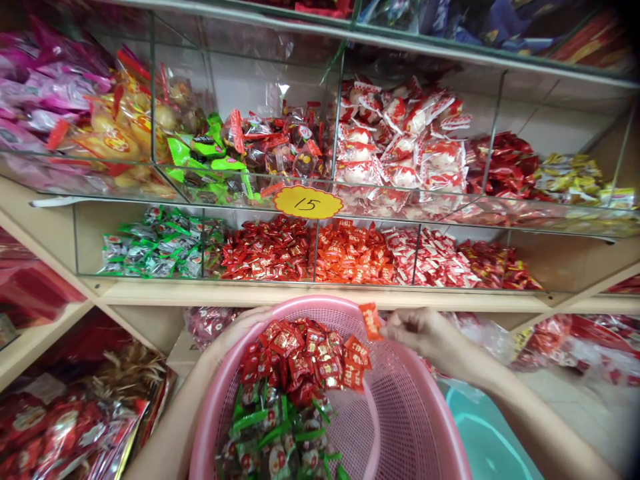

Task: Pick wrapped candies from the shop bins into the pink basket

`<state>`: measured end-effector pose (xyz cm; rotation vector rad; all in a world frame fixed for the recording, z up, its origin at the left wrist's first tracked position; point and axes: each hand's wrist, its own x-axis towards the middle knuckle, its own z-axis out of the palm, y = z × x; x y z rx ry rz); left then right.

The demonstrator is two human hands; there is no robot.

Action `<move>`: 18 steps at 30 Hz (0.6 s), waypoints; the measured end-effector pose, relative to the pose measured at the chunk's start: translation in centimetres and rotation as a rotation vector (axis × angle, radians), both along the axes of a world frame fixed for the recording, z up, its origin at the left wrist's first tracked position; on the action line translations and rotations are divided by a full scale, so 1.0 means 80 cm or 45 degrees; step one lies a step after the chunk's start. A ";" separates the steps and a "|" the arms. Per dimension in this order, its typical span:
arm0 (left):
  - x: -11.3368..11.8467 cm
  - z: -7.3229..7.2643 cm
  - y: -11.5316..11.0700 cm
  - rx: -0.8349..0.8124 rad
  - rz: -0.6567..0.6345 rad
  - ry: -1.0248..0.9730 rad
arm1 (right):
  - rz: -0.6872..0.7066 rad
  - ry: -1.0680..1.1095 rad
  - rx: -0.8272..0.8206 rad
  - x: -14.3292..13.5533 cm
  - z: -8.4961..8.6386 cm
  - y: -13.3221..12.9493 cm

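Note:
A pink plastic basket point(410, 400) with mesh walls and a raised divider fills the lower middle. My left hand point(245, 327) grips its far left rim, the fingertips partly hidden. Over the far right rim, my right hand point(407, 331) pinches one orange-wrapped candy point(371, 321). Two or so similar orange candies point(356, 360) lie below it in the basket. Red-wrapped candies point(300, 347) are heaped at the far end, and candies in clear and green wrappers point(280, 433) lie nearer. Directly ahead is the shelf compartment of orange candies point(353, 253).
Glass-fronted shelves point(250, 193) of sorted candies span the view, with a wooden ledge point(300, 293) just beyond the basket. A yellow tag point(309, 202) reads 15. A turquoise container point(485, 433) stands at lower right; red packages point(65, 420) sit at lower left.

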<state>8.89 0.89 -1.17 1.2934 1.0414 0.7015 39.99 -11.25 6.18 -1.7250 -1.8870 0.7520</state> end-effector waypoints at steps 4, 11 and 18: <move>0.001 0.002 -0.002 0.020 -0.038 -0.018 | 0.147 -0.340 -0.065 -0.008 -0.033 -0.018; 0.003 0.011 -0.007 0.010 0.020 -0.006 | 0.153 -0.883 0.127 -0.013 -0.066 -0.031; 0.005 0.018 -0.009 0.011 0.000 0.012 | 0.126 -0.755 0.020 -0.020 -0.053 -0.022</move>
